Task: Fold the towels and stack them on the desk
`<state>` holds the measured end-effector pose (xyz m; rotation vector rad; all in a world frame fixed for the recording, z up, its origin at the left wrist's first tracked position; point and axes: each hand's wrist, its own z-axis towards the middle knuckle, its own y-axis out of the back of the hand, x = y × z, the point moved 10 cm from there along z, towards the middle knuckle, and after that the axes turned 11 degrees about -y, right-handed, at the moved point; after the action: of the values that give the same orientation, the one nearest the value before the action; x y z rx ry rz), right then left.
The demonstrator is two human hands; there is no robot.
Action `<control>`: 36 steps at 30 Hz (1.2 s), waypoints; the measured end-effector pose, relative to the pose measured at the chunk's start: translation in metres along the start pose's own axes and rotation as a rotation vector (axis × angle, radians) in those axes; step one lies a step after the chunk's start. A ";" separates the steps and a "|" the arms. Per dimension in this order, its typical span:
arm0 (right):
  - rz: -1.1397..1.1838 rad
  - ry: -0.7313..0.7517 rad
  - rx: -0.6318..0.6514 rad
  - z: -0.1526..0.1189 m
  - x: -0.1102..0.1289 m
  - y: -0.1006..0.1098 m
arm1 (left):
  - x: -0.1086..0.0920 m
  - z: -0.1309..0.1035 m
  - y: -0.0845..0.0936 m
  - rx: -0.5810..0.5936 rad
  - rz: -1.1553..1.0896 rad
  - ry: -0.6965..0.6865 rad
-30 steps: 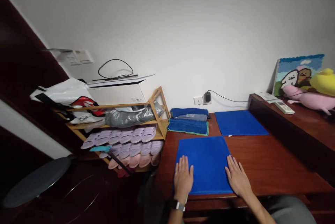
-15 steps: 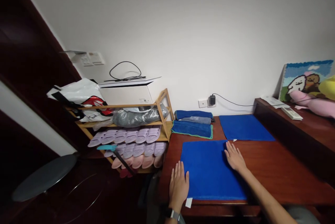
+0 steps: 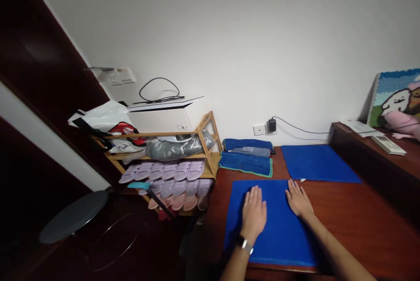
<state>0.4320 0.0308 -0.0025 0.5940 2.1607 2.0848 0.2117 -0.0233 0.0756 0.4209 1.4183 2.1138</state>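
While both hands [image 3: 254, 214] [image 3: 300, 203] lie open, slightly spread | cloth beneath [image 3: 278, 233]: vivid blue, flat, four-sided, plain

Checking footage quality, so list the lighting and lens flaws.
Head view: dim overall, darkest around the stool; glare on the plastic-wrapped bundle; soft shadow beside the left hand; wide-angle stretching towards the edges; slippers slightly soft.

Dim room, dark left side, soft shadows.
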 end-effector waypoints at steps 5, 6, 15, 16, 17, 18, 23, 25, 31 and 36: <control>-0.033 0.034 0.029 0.003 0.000 -0.007 | -0.066 0.083 -0.062 0.175 -0.159 -0.109; -0.034 0.036 0.029 0.003 0.000 -0.008 | -0.064 0.086 -0.071 0.198 -0.170 -0.095; -0.008 0.003 0.031 0.005 -0.004 -0.009 | 0.124 -0.002 -0.042 0.232 0.058 0.311; -0.011 0.000 0.038 0.006 -0.003 -0.008 | 0.136 -0.009 -0.038 0.230 0.067 0.324; -0.017 -0.004 0.045 0.006 -0.003 -0.007 | 0.143 -0.014 -0.036 0.229 0.074 0.330; -0.023 -0.009 0.055 0.006 -0.003 -0.005 | 0.147 -0.016 -0.036 0.228 0.079 0.332; -0.009 -0.023 0.103 -0.005 -0.005 -0.001 | 0.142 -0.013 -0.042 0.216 0.098 0.332; 0.005 -0.028 0.081 -0.015 -0.007 -0.001 | 0.142 -0.012 -0.043 0.209 0.099 0.326; 0.028 0.002 0.031 -0.037 -0.008 -0.004 | 0.147 -0.012 -0.034 0.183 0.108 0.299; 0.003 0.003 0.024 -0.037 -0.005 -0.002 | 0.079 0.018 -0.031 0.159 0.075 0.127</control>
<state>0.4249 -0.0055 -0.0029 0.5969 2.1905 2.0650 0.1669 0.0460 0.0502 0.4131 1.6745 2.1276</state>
